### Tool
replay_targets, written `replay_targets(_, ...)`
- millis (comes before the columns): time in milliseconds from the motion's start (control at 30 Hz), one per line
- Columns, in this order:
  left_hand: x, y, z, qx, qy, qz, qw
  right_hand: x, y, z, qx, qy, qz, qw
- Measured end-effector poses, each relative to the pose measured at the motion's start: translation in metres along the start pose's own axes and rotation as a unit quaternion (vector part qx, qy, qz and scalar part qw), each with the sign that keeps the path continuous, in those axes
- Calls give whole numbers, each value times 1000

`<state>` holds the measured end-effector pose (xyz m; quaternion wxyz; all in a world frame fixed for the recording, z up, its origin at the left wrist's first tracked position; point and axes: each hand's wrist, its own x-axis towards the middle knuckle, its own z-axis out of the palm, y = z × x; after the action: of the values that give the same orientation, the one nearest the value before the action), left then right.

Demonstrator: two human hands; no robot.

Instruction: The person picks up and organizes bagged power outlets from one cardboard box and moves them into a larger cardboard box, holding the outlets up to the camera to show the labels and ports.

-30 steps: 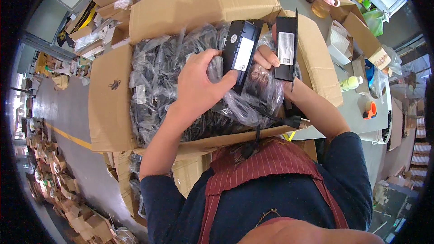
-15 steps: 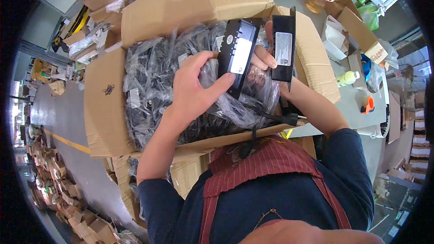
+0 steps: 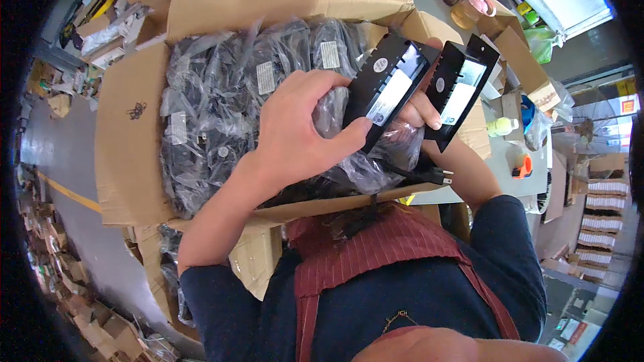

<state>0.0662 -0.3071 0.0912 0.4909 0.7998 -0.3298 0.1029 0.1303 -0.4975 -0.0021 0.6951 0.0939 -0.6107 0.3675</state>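
Observation:
My left hand (image 3: 302, 127) grips the near side of a flat black slotted casing (image 3: 384, 87), thumb on its face by a white label. My right hand (image 3: 421, 108) holds a second black casing (image 3: 457, 94), also labelled, with its fingers passing between the two casings. Both casings are tilted, side by side but apart, above an open cardboard box (image 3: 131, 141). That box is filled with several black units in clear plastic bags (image 3: 221, 114). Crumpled plastic hangs below my hands, and a black cord with a plug (image 3: 439, 175) lies at the box's near right edge.
To the right, a grey table holds a pale green bottle (image 3: 502, 126), an orange tape dispenser (image 3: 522, 166) and a pink-lidded jug (image 3: 469, 10). Open cartons (image 3: 526, 60) stand behind them. Far left, many cardboard pieces lie on the floor beside a yellow line (image 3: 67, 191).
Both casings have shifted right in the view and tilted further clockwise, still in my hands. The view has turned a little, moving the box leftward.

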Motion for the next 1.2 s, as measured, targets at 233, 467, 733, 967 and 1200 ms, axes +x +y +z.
replay_targets(233, 1, -1, -1, -2, -5, 15, 1000, 2, 6, -2, -3, 19, -12, 1000)
replay_targets(467, 3, 3, -1, 18, 9, 64, 998, 4, 7, -5, 1, 13, -22, 1000)
replay_targets(733, 5, 3, 0, 43, 18, 82, 996, 6, 6, -2, -2, 17, -32, 999)
replay_targets(967, 6, -1, 1, 30, 26, 87, 995, 6, 4, 0, -5, 18, -44, 999)
replay_targets(1200, 6, -10, 5, -17, 35, -2, 999, 1, 5, 15, -29, 120, -77, 989)
